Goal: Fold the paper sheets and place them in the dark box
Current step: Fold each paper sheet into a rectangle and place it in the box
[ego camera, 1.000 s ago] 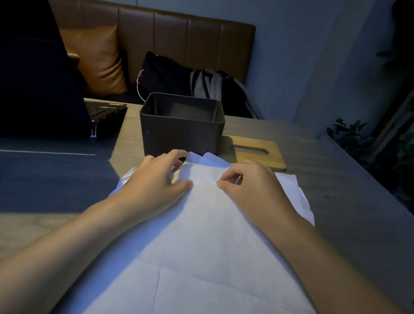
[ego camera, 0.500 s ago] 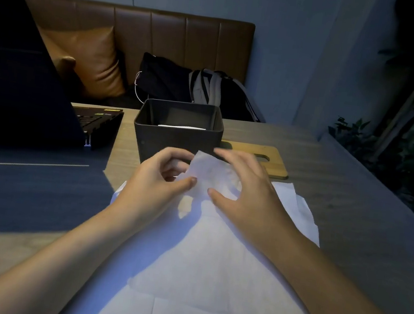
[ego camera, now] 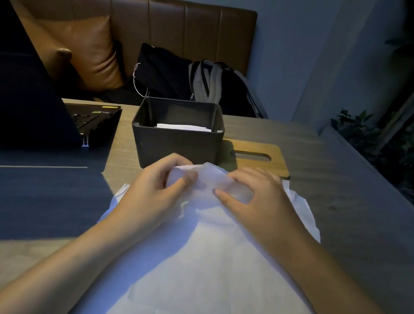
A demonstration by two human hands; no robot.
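Dim room, wooden table with a brown couch behind | paper sheets are lying right in front of me | my left hand and right hand are both pinching the top sheet's far edge, lifting it | dark box is sitting just past my fingers, folded paper already inside

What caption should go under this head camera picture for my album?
Left hand and right hand lift a paper sheet by its far edge near the dark box.
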